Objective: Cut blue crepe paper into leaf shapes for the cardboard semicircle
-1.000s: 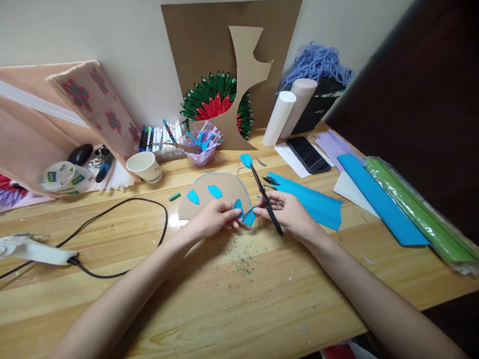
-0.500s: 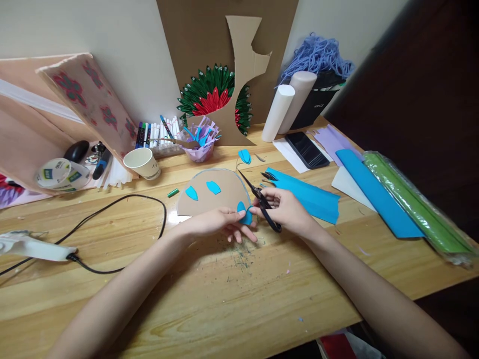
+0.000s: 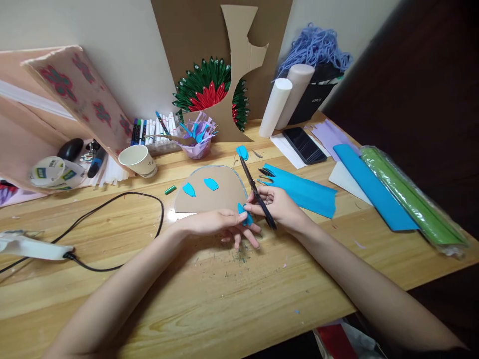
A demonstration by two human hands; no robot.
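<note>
My left hand [image 3: 234, 224] pinches a small blue paper petal [image 3: 246, 215] between thumb and fingers, its other fingers loosely spread. My right hand [image 3: 275, 203] holds black scissors [image 3: 258, 192] with the blades pointing away, and its thumb and fingertip touch the petal's upper edge. Just behind my left hand lies a half-round cardboard piece [image 3: 198, 199] with two blue petals, one at its left [image 3: 189, 190] and one near its middle [image 3: 210, 184]. Another blue petal [image 3: 242, 151] rests beyond the cardboard. Right of my right hand is a blue paper strip [image 3: 307, 192].
Behind stand a paper cup [image 3: 137, 160], a bowl of paper scraps [image 3: 196, 148], markers [image 3: 157, 129] and a cardboard cutout [image 3: 239, 65]. A glue gun [image 3: 35, 247] with a looping cable lies left. A phone [image 3: 305, 144] and a green wrapped roll [image 3: 411, 199] lie right.
The scissors have turned in my right hand, more edge-on now. The petal has tilted and looks narrower between both hands. The whole view has shifted slightly.
</note>
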